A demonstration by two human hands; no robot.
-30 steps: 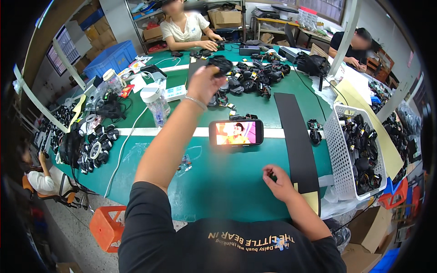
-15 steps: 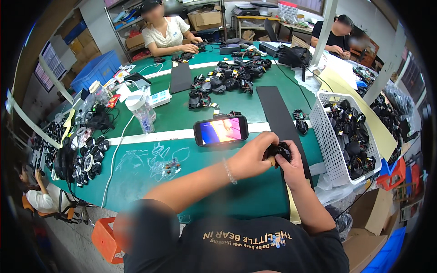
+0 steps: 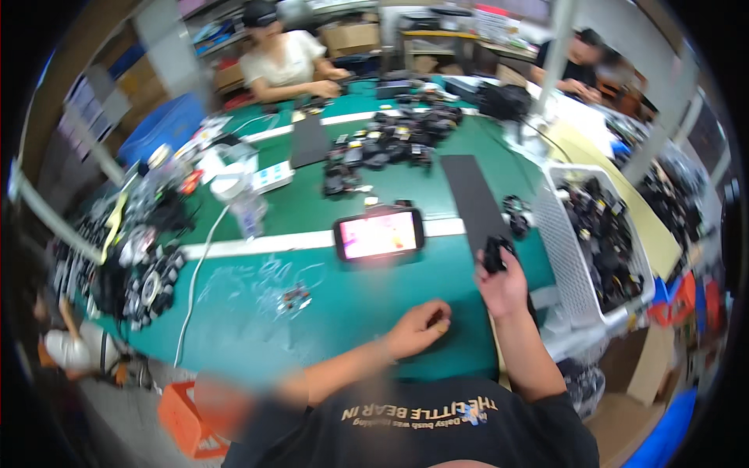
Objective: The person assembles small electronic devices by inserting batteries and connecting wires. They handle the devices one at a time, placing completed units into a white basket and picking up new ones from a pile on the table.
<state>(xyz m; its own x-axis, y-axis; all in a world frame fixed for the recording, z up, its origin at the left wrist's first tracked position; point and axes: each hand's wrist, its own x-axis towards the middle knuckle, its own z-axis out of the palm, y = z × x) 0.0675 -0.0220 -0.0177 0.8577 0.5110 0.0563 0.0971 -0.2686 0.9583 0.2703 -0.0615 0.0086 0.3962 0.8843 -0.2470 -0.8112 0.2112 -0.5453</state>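
My right hand (image 3: pixel 505 290) is raised over the right part of the green table, fingers closed round a small black plastic part (image 3: pixel 495 256). What kind of part it is, blur hides. Lower and to the left, my left hand (image 3: pixel 420 331) hovers near the table's front, its fingers curled together; a dark patch shows inside the curl, too small to name. A phone (image 3: pixel 380 235) with a lit screen stands on the table beyond my hands. Past my right hand runs a long dark grey mat (image 3: pixel 468 187).
A white perforated basket (image 3: pixel 558 257) full of black parts stands on the right. Black parts (image 3: pixel 382 144) lie heaped mid-table. A clear bottle (image 3: pixel 248 210) and a white cable (image 3: pixel 204 257) are on the left. Two people sit across the table; another is at far left.
My hands have come apart. The left has drawn back toward the table's front edge, while the right keeps the black part, now turned upward. The view is more blurred.
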